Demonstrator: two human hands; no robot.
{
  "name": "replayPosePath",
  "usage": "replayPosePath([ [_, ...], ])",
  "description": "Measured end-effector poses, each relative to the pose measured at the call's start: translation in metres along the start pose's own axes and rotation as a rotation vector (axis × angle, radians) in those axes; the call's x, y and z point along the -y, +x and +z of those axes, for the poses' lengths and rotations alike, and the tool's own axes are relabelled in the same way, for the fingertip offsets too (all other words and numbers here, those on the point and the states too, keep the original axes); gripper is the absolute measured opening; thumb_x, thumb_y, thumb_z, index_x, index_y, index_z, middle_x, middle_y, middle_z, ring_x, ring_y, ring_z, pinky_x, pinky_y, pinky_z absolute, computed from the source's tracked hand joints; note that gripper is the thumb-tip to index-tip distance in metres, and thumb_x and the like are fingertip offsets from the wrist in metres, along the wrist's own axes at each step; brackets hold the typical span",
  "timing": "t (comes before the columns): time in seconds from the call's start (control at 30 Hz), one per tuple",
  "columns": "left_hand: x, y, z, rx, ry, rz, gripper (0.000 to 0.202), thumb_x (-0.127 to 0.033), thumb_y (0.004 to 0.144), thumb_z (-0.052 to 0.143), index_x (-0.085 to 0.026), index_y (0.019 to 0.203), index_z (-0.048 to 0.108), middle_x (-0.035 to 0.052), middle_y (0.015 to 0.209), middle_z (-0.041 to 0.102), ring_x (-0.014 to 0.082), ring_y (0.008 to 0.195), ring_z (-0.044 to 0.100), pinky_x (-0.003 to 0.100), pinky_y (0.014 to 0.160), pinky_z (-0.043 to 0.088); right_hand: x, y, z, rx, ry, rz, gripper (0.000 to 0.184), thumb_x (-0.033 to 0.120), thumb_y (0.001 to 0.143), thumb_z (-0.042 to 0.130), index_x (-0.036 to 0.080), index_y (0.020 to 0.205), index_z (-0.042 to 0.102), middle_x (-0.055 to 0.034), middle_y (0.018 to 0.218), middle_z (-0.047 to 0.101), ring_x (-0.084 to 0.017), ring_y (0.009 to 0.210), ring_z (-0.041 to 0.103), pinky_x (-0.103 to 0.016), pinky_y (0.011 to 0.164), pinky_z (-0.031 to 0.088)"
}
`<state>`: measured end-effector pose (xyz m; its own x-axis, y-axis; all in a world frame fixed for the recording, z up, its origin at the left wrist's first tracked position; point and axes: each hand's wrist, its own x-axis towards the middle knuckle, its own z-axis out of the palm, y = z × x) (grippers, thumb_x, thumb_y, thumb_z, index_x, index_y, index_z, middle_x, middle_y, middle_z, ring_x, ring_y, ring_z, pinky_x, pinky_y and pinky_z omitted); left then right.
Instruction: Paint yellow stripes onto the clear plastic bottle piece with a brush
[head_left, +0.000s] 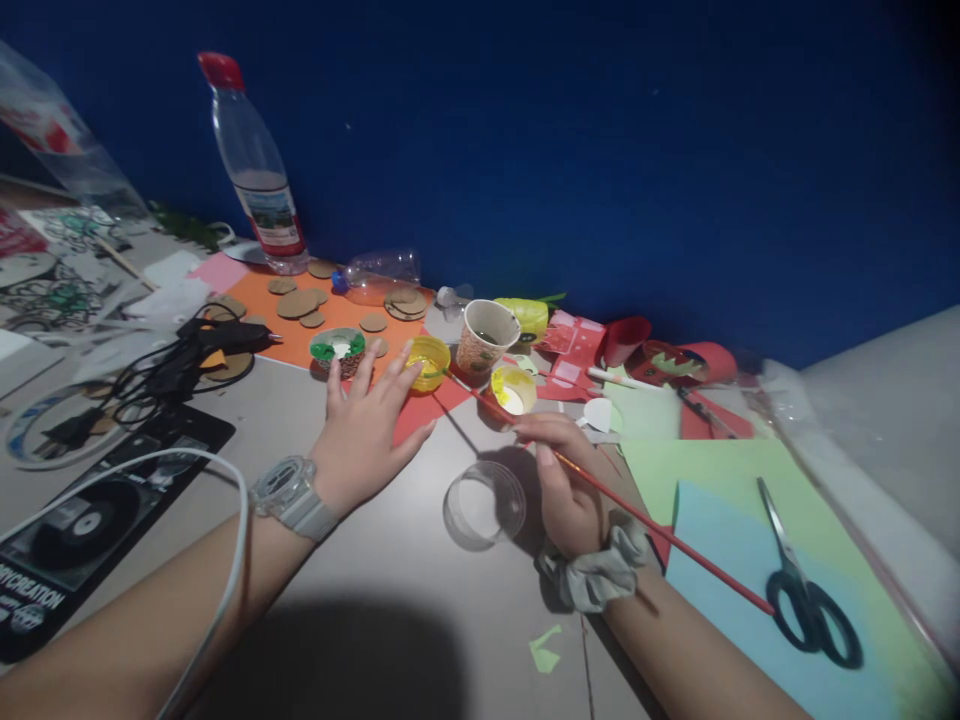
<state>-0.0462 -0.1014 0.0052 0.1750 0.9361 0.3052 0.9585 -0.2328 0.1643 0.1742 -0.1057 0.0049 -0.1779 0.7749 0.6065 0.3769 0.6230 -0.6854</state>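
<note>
A thin red paintbrush (660, 527) rests in my right hand (570, 480), its bristle end reaching the small yellow paint cup (429, 364). My left hand (367, 430) lies with fingers spread, the tips close to that cup's near left side; whether they touch it I cannot tell. Left of the yellow cup stands a small round tub with green paint (338, 350). On its right are a paper cup with dark liquid (487, 335) and a low cup smeared with yellow and white paint (512, 390). Between my hands sits a clear round container (484, 503).
An upright bottle (262, 190) and a bottle on its side (382, 275) are by the blue wall. Cardboard discs (298, 303) lie on orange paper. Black-handled scissors (806, 590) rest on coloured sheets at right. At left are a glue gun (217, 335) and a white cable (238, 520).
</note>
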Motion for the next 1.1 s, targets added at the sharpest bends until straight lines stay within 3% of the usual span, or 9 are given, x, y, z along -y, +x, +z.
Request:
replayPosePath([
  [0.1, 0.000, 0.000, 0.000, -0.003, 0.000, 0.002, 0.061, -0.050, 0.087, 0.042, -0.020, 0.141, 0.035, 0.0048, 0.152, 0.031, 0.0328, 0.142, 0.016, 0.062, 0.111, 0.003, 0.001, 0.000, 0.000, 0.027, -0.010, 0.009, 0.021, 0.016, 0.087, 0.043, 0.023, 0.095, 0.061, -0.0051, 0.093, 0.064, -0.021, 0.093, 0.059, -0.040, 0.082, 0.047],
  [0.27, -0.001, 0.000, -0.001, 0.003, 0.000, -0.005, 0.060, -0.051, 0.088, 0.041, -0.020, 0.139, 0.038, 0.0054, 0.151, 0.032, 0.0333, 0.142, 0.015, 0.063, 0.111, 0.004, 0.003, 0.002, 0.000, -0.046, -0.039, 0.059, 0.021, 0.015, 0.087, 0.042, 0.022, 0.092, 0.061, -0.0050, 0.092, 0.064, -0.020, 0.086, 0.060, -0.038, 0.078, 0.049],
  [0.43, -0.001, 0.001, -0.001, 0.002, -0.006, -0.007, 0.060, -0.051, 0.088, 0.042, -0.020, 0.139, 0.037, 0.0048, 0.151, 0.032, 0.0330, 0.142, 0.016, 0.063, 0.111, 0.005, 0.011, 0.004, -0.003, 0.003, -0.116, 0.065, 0.021, 0.013, 0.086, 0.043, 0.023, 0.092, 0.061, -0.0043, 0.093, 0.065, -0.018, 0.085, 0.061, -0.036, 0.077, 0.049],
  [0.7, -0.001, 0.000, -0.002, 0.013, 0.006, 0.004, 0.060, -0.048, 0.088, 0.043, -0.020, 0.140, 0.035, 0.0046, 0.153, 0.028, 0.0330, 0.142, 0.014, 0.064, 0.109, 0.005, 0.006, 0.002, -0.003, 0.050, -0.025, -0.033, 0.022, 0.015, 0.086, 0.043, 0.024, 0.095, 0.061, -0.0043, 0.092, 0.065, -0.021, 0.093, 0.060, -0.040, 0.082, 0.048],
  [0.93, -0.001, 0.000, -0.001, 0.018, 0.019, 0.002, 0.059, -0.050, 0.088, 0.042, -0.019, 0.138, 0.037, 0.0046, 0.151, 0.032, 0.0326, 0.142, 0.015, 0.063, 0.110, 0.005, 0.016, 0.007, -0.007, 0.018, -0.180, 0.046, 0.022, 0.012, 0.086, 0.042, 0.022, 0.092, 0.061, -0.0053, 0.095, 0.065, -0.019, 0.088, 0.062, -0.036, 0.078, 0.050],
  [1.1, 0.000, 0.001, -0.001, 0.015, 0.026, 0.006, 0.059, -0.049, 0.088, 0.042, -0.020, 0.139, 0.035, 0.0027, 0.153, 0.027, 0.0324, 0.142, 0.015, 0.064, 0.110, 0.006, 0.013, 0.006, -0.006, 0.067, -0.127, -0.058, 0.021, 0.013, 0.085, 0.043, 0.021, 0.093, 0.060, -0.0051, 0.092, 0.066, -0.019, 0.091, 0.062, -0.036, 0.080, 0.050],
])
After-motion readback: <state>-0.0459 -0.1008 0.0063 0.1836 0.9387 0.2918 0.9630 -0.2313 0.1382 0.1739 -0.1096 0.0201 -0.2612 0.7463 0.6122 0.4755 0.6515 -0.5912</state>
